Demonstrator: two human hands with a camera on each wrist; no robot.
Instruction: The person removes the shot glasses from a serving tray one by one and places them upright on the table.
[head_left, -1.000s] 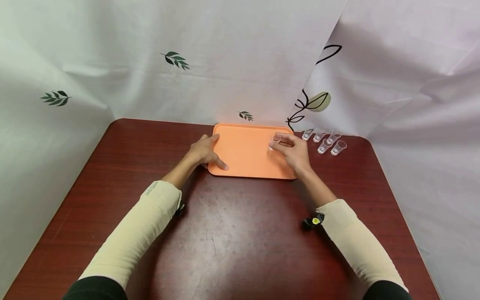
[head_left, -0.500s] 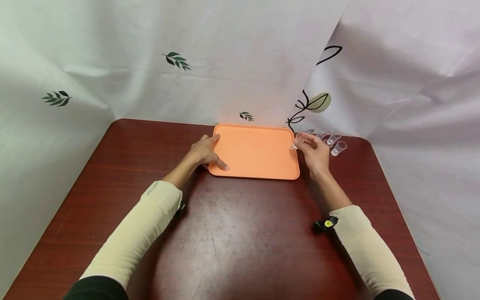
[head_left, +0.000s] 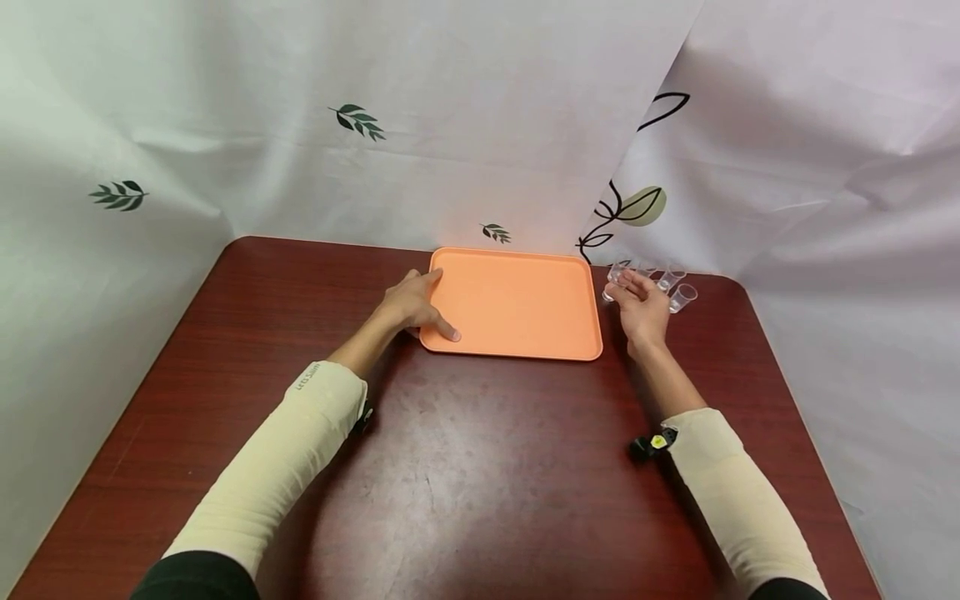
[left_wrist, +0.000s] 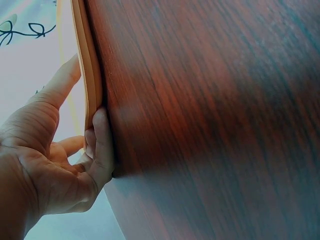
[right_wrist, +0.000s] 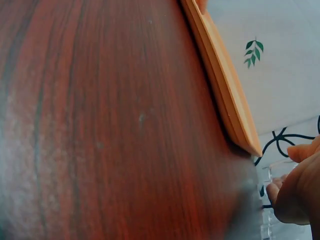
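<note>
An orange rectangular tray (head_left: 517, 304) lies at the back of the table. My left hand (head_left: 412, 302) grips its left end, thumb over the top. In the left wrist view, the other fingers curl at the underside of the tray's edge (left_wrist: 88, 65). Just off the tray's right side, my right hand (head_left: 643, 315) pinches a small clear plastic cup (head_left: 609, 294) between thumb and fingers. That cup (right_wrist: 269, 174) is partly hidden by the hand in the right wrist view. Several similar clear cups stand right beside and behind this hand, among them one at the front right (head_left: 683, 297).
The dark red wooden table (head_left: 480, 467) ends at a pale curtain (head_left: 480, 125) printed with leaves, close behind the tray and cups. Another curtain side (head_left: 847, 250) borders the table's right.
My right hand has moved right with the clear cup, from over the tray to beside the other cups. My left hand has kept its place on the tray.
</note>
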